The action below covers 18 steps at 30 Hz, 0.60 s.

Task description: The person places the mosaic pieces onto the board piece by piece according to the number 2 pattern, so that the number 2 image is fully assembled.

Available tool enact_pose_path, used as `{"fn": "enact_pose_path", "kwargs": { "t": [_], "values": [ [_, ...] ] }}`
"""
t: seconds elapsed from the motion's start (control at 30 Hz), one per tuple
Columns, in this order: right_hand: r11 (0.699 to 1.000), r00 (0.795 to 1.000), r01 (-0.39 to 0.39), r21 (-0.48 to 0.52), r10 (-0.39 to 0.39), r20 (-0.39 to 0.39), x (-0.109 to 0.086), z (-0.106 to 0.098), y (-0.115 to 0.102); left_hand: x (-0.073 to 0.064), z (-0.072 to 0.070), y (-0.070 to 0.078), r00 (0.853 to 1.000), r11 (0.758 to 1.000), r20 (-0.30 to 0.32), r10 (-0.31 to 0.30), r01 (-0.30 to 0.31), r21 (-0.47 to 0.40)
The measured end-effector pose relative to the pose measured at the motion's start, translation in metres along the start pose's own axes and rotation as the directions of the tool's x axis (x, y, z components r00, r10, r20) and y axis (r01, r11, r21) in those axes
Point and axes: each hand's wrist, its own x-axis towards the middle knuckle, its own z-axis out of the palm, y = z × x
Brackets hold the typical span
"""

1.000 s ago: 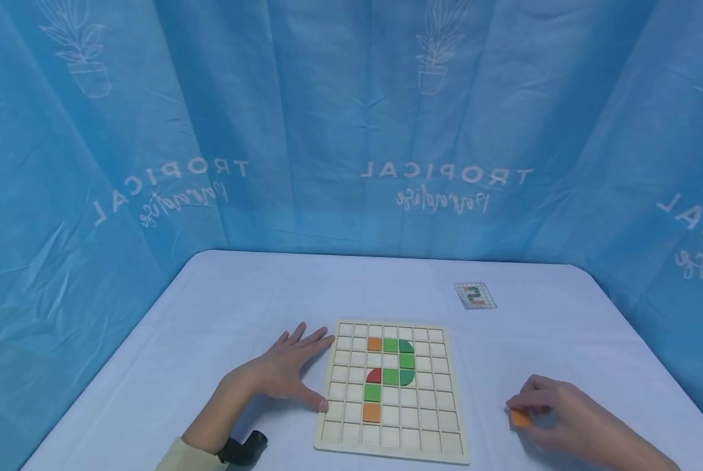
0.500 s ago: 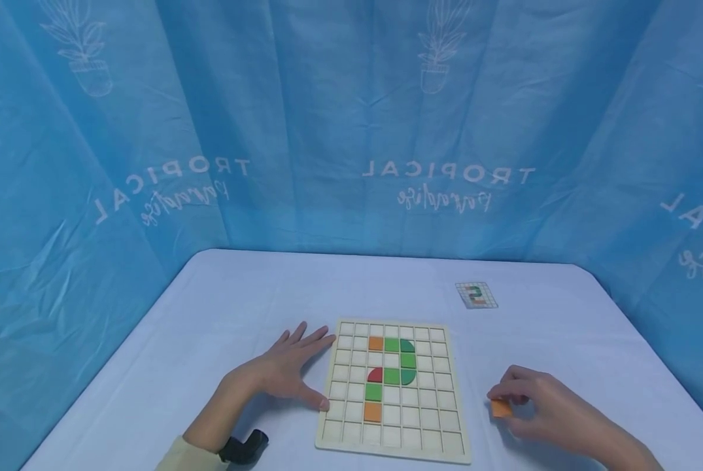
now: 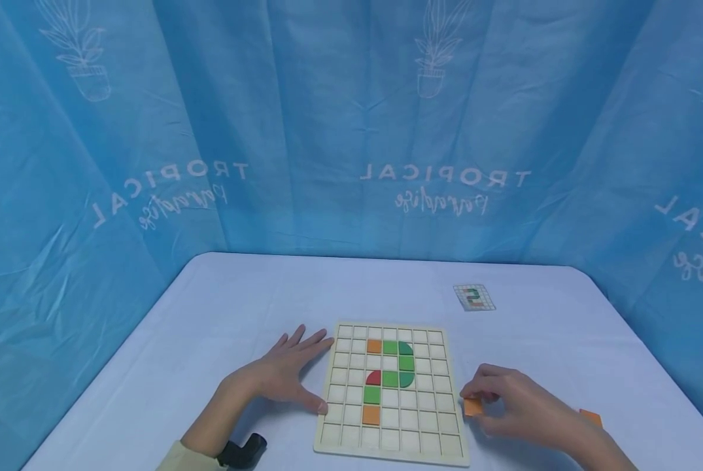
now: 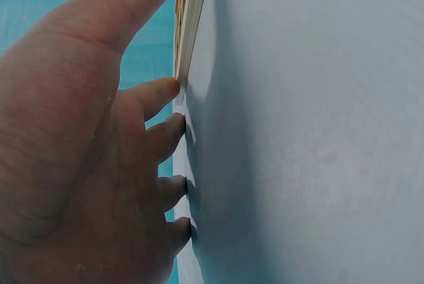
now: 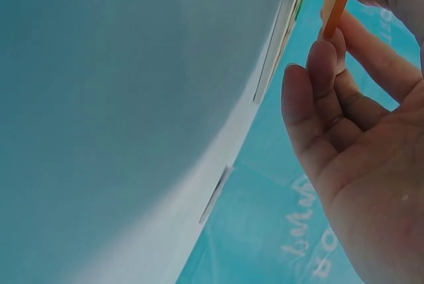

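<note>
A cream grid board (image 3: 424, 441) lies flat on the white table. Orange, green and red tiles sit in its cells, forming a shape much like a "2". My left hand (image 3: 283, 371), fingers spread, rests along the board's left side; its thumb and forefinger tips touch the edge. Just off the board's right edge, my right hand (image 3: 513, 404) pinches a square orange tile (image 3: 473, 407) between thumb and fingers. In the right wrist view the pinched tile (image 5: 333, 16) is edge-on, lifted above the cloth. Another orange tile (image 3: 590, 417) lies partly hidden behind the right forearm.
A small pattern card (image 3: 474, 297) with a "2" on a grid lies behind the board to the right. A black curved object (image 3: 244, 451) is at the left wrist. Blue curtains (image 3: 327, 131) with white lettering surround the table's back and sides.
My right hand has carried the orange tile leftward across the table to the board's right edge. Another orange tile has come into sight behind the forearm. The left hand stays put.
</note>
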Motion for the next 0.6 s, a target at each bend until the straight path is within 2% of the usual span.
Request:
{"fn": "enact_pose_path", "kwargs": {
  "t": [0.6],
  "values": [
    [0.999, 1.0, -0.008, -0.053, 0.008, 0.002, 0.031, 0.007, -0.024, 0.0, -0.001, 0.002, 1.0, 1.0, 0.011, -0.006, 0.006, 0.006]
  ]
}}
